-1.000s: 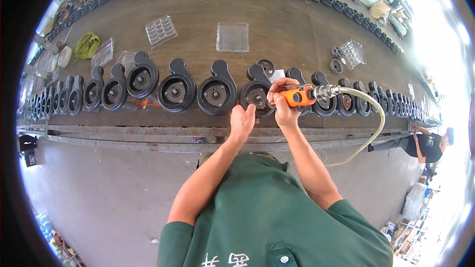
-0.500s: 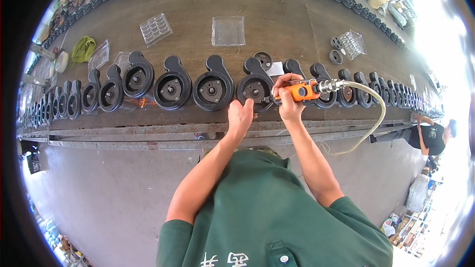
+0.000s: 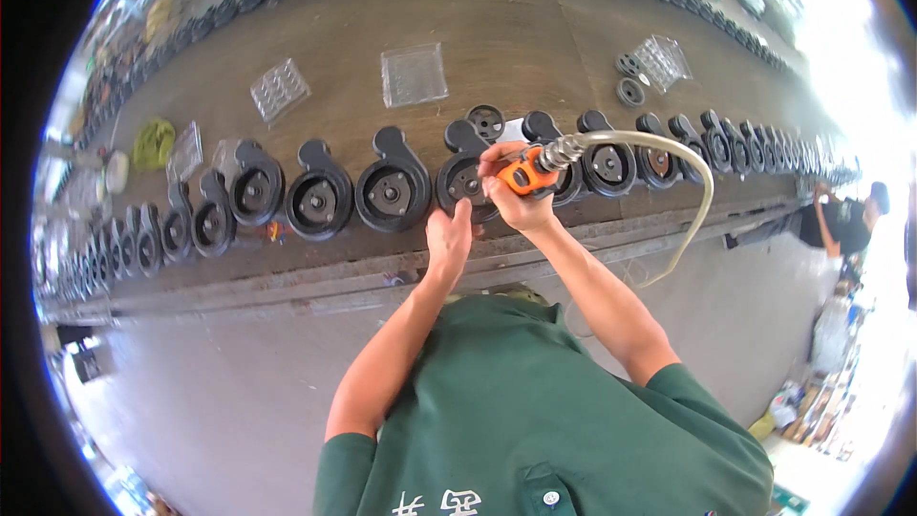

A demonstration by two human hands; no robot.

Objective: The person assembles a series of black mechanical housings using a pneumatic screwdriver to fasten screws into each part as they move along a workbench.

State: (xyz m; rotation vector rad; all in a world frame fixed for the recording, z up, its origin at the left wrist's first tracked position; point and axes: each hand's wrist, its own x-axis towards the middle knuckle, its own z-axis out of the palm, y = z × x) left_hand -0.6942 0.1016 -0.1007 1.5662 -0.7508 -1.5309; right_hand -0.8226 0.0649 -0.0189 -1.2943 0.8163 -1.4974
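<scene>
In my right hand point(image 3: 523, 203) is an orange air-powered tool point(image 3: 525, 175), with a metal coupling and a pale hose point(image 3: 702, 177) at its back end. The tool's working tip is hidden, close to the right side of a black round housing point(image 3: 465, 170) with a neck pointing away from me. My left hand point(image 3: 449, 237) grips the near rim of that housing, thumb up over its edge. Several like housings stand in a row on both sides, one of them just left point(image 3: 392, 180).
Behind the held housing lie a loose black wheel point(image 3: 486, 120) and white paper. Clear plastic trays point(image 3: 414, 75), more wheels point(image 3: 629, 91) and a green cloth point(image 3: 153, 144) rest on the brown table point(image 3: 516, 29). At far right is another person point(image 3: 845, 226).
My right hand has moved left and turned the tool, bringing its hose end nearer the held housing. My left hand stays at the near rim. The whole view has tilted.
</scene>
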